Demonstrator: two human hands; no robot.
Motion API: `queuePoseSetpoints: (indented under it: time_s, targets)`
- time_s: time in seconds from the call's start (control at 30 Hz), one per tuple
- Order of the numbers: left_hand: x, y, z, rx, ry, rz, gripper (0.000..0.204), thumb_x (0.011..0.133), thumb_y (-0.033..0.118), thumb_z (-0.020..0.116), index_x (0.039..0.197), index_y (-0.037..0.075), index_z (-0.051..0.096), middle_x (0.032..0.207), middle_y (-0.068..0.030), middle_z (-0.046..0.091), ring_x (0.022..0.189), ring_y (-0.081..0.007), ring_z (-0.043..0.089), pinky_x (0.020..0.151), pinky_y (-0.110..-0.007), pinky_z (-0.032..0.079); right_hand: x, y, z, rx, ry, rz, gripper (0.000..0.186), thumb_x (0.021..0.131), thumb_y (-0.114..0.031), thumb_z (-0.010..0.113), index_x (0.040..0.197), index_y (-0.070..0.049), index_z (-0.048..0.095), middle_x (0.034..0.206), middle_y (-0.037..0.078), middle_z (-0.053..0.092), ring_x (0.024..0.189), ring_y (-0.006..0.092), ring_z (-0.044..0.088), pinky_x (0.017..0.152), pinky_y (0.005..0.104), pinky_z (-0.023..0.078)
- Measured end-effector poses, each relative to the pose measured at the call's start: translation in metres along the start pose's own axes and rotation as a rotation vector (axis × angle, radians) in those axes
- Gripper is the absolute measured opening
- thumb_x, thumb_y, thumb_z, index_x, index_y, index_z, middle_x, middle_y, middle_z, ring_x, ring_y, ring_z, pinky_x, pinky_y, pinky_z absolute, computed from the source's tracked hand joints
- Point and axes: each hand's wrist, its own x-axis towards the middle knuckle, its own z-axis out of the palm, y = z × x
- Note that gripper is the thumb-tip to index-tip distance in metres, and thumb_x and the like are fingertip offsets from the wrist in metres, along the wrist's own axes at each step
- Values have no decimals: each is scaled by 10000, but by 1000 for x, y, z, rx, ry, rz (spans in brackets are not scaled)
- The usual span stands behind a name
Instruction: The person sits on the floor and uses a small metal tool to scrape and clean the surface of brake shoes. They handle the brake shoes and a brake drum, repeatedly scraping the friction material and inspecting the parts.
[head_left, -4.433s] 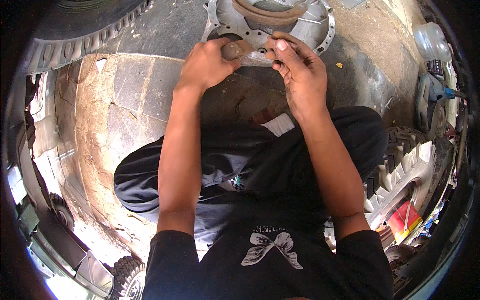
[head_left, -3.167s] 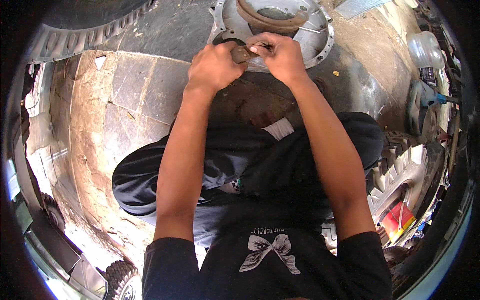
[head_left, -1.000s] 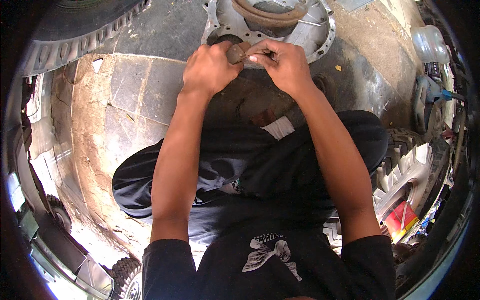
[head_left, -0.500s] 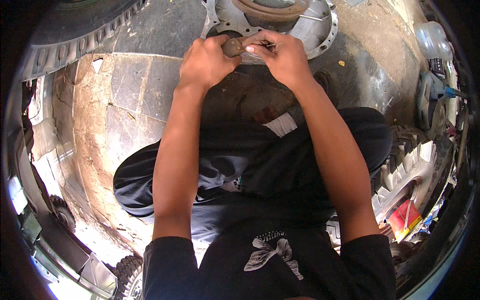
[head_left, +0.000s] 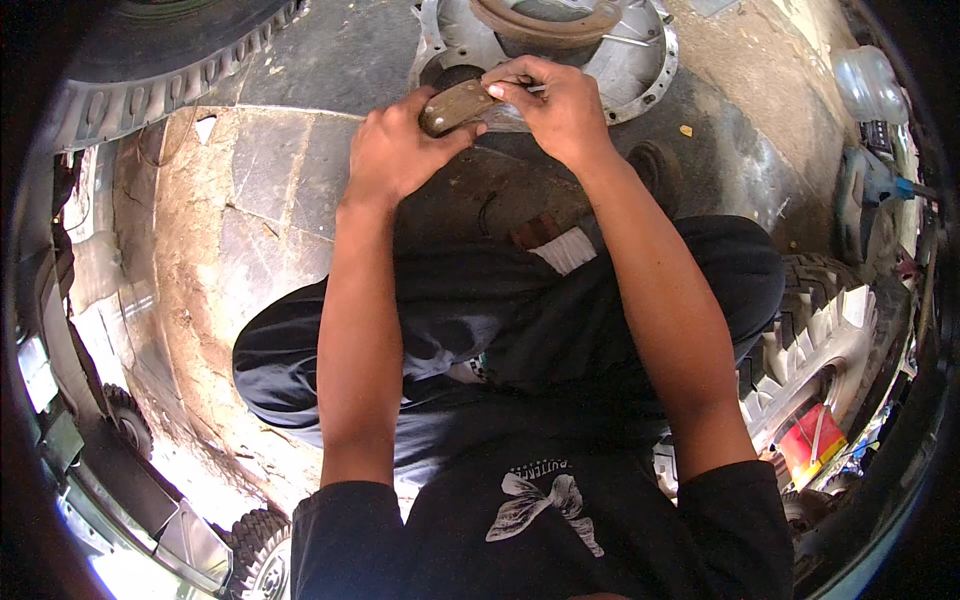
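Observation:
My left hand [head_left: 395, 150] grips a flat, brownish oblong plate [head_left: 452, 108] with small round spots or holes, fingers around its left end. Closed in a pinch, my right hand [head_left: 560, 115] is at the plate's right end, where a thin piece shows between the fingers; I cannot make out what it is. Just beyond both hands lies a round silver metal housing [head_left: 655, 85] with bolt holes along its rim. A rusty curved band [head_left: 545, 32] rests on top of it.
A large tyre [head_left: 170, 65] is at the top left. To my right are a clear plastic jug [head_left: 865, 80], a blue-grey power tool [head_left: 865, 205], a bladed metal wheel [head_left: 810, 350] and a red-yellow can [head_left: 808, 445]. I sit cross-legged on the stained floor [head_left: 270, 170].
Since half a second ago, my left hand has shifted slightly left and down, and more of the plate's face shows. My right hand stays at its end, slightly higher.

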Motion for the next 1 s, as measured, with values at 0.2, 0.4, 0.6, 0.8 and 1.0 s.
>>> queuePoseSetpoints:
  time_s: [0.2, 0.4, 0.6, 0.8, 1.0]
  targets:
    - [-4, -7, 6, -38, 98, 42, 480, 793, 484, 819, 1066, 93, 759, 902, -204, 764, 885, -422, 742, 812, -521, 592, -1, -5, 1, -3, 25, 44, 163, 955, -189, 767, 1094, -109, 794, 997, 69, 803, 935, 172, 756, 838, 328, 569]
    - [-6, -7, 9, 1, 126, 41, 486, 788, 441, 854, 1088, 70, 758, 898, -220, 760, 881, -414, 749, 793, -496, 604, -12, -12, 8, 126, 95, 137, 153, 960, -178, 765, 1094, -110, 798, 988, 49, 808, 917, 139, 750, 828, 307, 569]
    - [-6, -6, 11, 24, 123, 22, 490, 784, 431, 863, 1099, 72, 755, 901, -215, 762, 882, -409, 752, 790, -493, 606, -17, -24, 1, -11, 40, 125, 155, 955, -178, 769, 1092, -113, 802, 981, 45, 808, 892, 130, 753, 798, 310, 577]
    - [-5, -5, 14, 39, 135, 30, 482, 786, 534, 813, 971, 95, 739, 855, -229, 752, 865, -442, 737, 797, -533, 599, -2, -18, 7, -44, 71, 1, 157, 937, -182, 779, 1078, -120, 808, 961, 60, 807, 889, 171, 771, 787, 319, 578]
    - [-7, -7, 13, 65, 138, 13, 483, 788, 541, 803, 959, 95, 733, 858, -234, 751, 863, -443, 736, 797, -540, 597, -15, -26, -2, -118, 37, 14, 155, 932, -178, 780, 1073, -121, 808, 952, 74, 804, 885, 201, 777, 784, 330, 581]
